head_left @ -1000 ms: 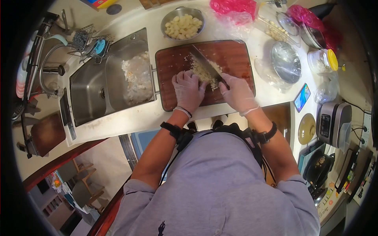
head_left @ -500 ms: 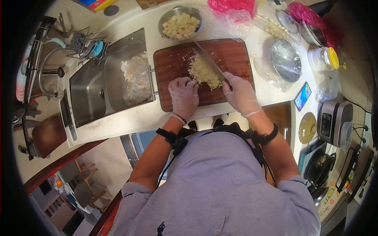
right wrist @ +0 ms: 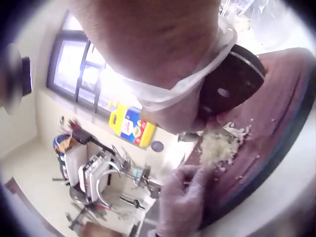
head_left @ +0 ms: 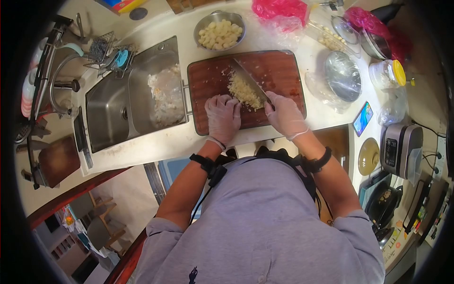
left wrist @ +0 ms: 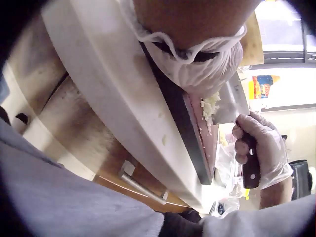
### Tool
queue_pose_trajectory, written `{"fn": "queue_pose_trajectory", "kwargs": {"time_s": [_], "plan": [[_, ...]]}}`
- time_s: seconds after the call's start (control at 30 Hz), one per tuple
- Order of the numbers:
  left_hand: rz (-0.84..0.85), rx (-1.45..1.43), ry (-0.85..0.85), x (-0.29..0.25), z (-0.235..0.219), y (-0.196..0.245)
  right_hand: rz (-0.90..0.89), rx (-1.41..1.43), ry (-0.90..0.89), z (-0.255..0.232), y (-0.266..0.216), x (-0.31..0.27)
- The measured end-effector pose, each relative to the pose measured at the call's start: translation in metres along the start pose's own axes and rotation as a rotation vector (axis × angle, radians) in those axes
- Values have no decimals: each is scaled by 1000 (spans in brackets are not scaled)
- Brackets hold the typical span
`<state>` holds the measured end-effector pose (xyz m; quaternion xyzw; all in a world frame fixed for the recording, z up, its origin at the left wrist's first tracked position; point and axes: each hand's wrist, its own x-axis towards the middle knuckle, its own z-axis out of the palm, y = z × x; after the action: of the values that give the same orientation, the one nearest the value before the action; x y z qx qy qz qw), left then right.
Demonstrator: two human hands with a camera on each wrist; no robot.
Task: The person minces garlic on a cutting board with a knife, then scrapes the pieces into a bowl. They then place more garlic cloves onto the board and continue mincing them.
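My gloved right hand [head_left: 286, 115] grips a kitchen knife [head_left: 249, 78] by its dark riveted handle, which shows in the left wrist view. The blade slants up and left across a brown cutting board [head_left: 279, 66], along the right side of a pile of chopped garlic [head_left: 244, 92]. My left hand [head_left: 222, 118], also gloved, rests at the board's near left part with bent fingers and nothing in them. In the right wrist view its fingertips are close beside the garlic [right wrist: 217, 149].
A metal bowl of peeled garlic cloves [head_left: 220, 33] stands behind the board. To the left is a double sink [head_left: 106, 110] with a pale, wet heap in one basin. A plastic-covered bowl [head_left: 344, 75], a yellow-lidded jar [head_left: 385, 74] and a phone [head_left: 363, 118] are on the right.
My left hand has drawn back slightly left, away from the knife and garlic. The knife blade has shifted a little over the pile, still in my right hand.
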<state>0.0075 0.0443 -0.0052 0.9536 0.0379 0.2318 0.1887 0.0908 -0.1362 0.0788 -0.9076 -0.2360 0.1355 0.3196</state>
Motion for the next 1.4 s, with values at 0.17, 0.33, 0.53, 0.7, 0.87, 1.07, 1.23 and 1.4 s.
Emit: {"fn": "queue_pose_trajectory", "kwargs": {"time_s": [0.17, 0.33, 0.53, 0.7, 0.87, 1.07, 1.23, 1.4], "plan": [[19, -39, -14, 1, -7, 4, -9, 34, -8, -9, -2, 1], [36, -8, -85, -1, -7, 13, 60, 6, -8, -2, 5, 0], [9, 80, -81, 15, 4, 25, 81, 50, 52, -23, 1, 0], [-96, 190, -25, 34, 16, 20, 137, -42, 46, -6, 15, -7], [-90, 108, 48, 26, 4, 8, 47, 58, 72, -11, 3, -5], [-38, 99, -33, 13, -3, 2, 41, 25, 39, 2, 8, -3], [-44, 81, -41, 10, 0, -1, 28, 33, 5, -10, -3, -2], [-1, 45, -37, 10, 4, -3, -52, -22, 86, 14, 1, -4]]}}
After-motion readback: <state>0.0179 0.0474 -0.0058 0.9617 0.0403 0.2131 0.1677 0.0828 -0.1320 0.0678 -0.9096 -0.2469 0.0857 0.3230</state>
